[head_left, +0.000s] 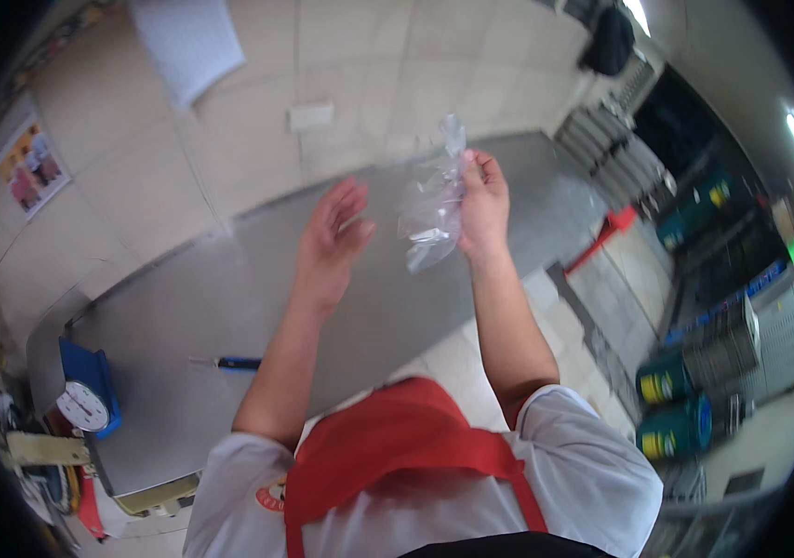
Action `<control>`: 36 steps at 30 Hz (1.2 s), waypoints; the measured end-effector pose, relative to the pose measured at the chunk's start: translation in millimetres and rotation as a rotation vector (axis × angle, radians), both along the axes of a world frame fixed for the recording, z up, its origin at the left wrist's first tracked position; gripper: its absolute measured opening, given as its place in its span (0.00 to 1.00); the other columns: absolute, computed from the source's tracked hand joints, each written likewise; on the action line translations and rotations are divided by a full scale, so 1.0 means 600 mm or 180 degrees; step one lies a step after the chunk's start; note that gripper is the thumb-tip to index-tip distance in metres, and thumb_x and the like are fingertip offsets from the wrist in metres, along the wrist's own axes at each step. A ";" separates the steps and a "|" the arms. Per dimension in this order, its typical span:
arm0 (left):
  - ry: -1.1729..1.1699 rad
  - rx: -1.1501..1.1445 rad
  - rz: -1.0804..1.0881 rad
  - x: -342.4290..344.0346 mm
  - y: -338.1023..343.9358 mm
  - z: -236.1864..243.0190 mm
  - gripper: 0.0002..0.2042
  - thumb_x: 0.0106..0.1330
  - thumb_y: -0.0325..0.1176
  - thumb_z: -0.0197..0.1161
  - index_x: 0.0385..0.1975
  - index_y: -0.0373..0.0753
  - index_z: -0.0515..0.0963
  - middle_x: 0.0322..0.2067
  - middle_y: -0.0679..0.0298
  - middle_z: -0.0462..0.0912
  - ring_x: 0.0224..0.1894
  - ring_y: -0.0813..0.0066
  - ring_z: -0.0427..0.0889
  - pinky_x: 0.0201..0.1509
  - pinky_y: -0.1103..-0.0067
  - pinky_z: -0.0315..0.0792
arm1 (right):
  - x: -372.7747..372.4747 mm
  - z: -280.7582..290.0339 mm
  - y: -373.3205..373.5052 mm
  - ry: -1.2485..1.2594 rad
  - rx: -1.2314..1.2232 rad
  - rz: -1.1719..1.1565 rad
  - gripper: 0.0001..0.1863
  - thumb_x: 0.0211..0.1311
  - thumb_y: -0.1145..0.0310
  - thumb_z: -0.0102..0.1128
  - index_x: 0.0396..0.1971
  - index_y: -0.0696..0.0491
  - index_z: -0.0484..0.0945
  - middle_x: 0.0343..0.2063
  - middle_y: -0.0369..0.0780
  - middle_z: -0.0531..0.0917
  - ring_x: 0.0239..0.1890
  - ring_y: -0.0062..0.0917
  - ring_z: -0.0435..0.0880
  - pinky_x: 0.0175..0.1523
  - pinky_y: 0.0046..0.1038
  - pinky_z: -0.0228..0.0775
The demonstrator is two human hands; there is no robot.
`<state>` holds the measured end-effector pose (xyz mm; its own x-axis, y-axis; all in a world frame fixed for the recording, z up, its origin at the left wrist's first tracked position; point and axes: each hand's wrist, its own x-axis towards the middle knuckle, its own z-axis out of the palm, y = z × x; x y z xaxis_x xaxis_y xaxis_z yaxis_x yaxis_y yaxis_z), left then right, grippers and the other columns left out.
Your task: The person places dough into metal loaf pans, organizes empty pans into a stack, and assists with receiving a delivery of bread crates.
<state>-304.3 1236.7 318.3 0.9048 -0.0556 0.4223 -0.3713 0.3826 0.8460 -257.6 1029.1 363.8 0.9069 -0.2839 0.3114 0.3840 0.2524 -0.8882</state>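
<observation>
My right hand [484, 200] grips a clear plastic bag [432, 214] by its right side, raised above the steel table [229, 307]. The bag looks thin and crumpled, and I see nothing inside it. To its left, my left hand [333, 228] is held up with its fingers apart, touching nothing. A gap separates that hand from the bag. Below my left forearm lies a tool with a blue and black handle [240, 364] and a thin metal end, partly covered by the arm.
A blue scale [104, 395] with a round white dial stands at the table's left end. Tiled wall [360, 56] runs along the far edge. On the right are a red object [609, 232], green containers [674, 423] and grey stacks [615, 153].
</observation>
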 end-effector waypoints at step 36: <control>-0.0005 0.1572 -0.3868 -0.265 -0.926 -0.141 0.24 0.69 0.19 0.57 0.65 0.36 0.68 0.50 0.58 0.82 0.47 0.76 0.84 0.52 0.80 0.78 | -0.689 -0.264 -0.740 0.1470 -0.0262 -0.1716 0.16 0.62 0.71 0.71 0.49 0.56 0.82 0.26 0.31 0.81 0.22 0.10 0.71 0.28 0.18 0.61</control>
